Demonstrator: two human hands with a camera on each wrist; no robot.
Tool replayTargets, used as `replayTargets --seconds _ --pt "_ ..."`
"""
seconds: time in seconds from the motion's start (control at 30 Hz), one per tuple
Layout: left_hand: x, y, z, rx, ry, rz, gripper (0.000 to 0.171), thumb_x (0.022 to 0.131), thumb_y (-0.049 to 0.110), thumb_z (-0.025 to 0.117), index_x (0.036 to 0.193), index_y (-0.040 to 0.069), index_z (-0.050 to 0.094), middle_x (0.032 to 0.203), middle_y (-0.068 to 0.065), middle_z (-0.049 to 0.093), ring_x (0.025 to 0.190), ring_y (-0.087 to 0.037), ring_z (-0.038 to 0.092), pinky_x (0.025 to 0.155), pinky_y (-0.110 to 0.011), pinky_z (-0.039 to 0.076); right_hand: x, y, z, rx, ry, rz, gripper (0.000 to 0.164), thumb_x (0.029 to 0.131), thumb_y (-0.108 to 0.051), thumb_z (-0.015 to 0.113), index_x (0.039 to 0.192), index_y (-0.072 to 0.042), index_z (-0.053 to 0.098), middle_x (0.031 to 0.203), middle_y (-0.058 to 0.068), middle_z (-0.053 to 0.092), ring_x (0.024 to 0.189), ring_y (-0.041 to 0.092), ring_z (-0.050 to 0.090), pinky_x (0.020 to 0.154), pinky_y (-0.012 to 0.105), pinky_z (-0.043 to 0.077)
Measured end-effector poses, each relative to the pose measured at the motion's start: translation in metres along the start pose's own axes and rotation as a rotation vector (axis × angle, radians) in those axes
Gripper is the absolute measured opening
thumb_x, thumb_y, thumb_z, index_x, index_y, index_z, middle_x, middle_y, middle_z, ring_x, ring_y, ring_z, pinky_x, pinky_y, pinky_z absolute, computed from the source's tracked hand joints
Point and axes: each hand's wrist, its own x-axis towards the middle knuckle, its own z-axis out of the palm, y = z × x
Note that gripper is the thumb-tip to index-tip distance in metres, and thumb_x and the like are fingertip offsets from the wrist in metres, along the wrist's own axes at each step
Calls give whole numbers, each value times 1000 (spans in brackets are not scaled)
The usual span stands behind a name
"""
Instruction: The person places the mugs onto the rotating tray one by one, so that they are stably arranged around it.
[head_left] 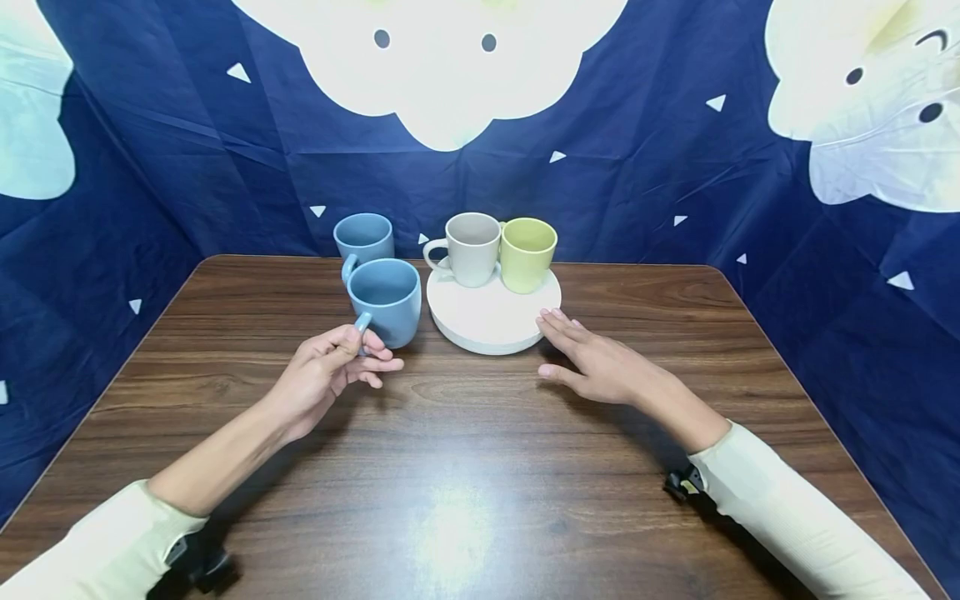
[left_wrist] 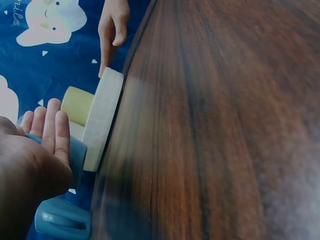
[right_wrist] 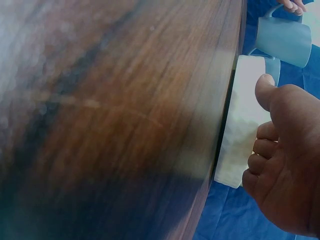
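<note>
My left hand (head_left: 333, 367) pinches the handle of a blue mug (head_left: 390, 315) between thumb and fingers, the other fingers spread below. That mug is upright; the right wrist view shows it (right_wrist: 284, 41) raised above the tabletop's level. Behind it a second blue mug (head_left: 366, 233) stands on the table, partly hidden. To the right is a thick round white stand (head_left: 487, 321) bearing a light grey mug (head_left: 472, 258) and a yellow-green mug (head_left: 528, 260) side by side. My right hand (head_left: 600, 362) has its fingers extended, fingertips right at the stand's right front rim.
The brown wooden table (head_left: 480, 450) ends just behind the mugs, where a dark blue cloth (head_left: 637, 192) with white cloud shapes hangs. Cloth also closes off both sides. A dark device is strapped at each sleeve cuff.
</note>
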Motion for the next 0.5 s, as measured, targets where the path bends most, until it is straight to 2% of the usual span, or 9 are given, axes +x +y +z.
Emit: replayTargets --seconds 0.5 --pt "14 4 8 -8 8 19 36 123 32 45 118 11 74 114 1 85 117 -14 84 88 -29 66 0 -1 0 -6 -3 4 82 116 -45 63 179 -5 27 188 20 21 176 38 23 143 60 25"
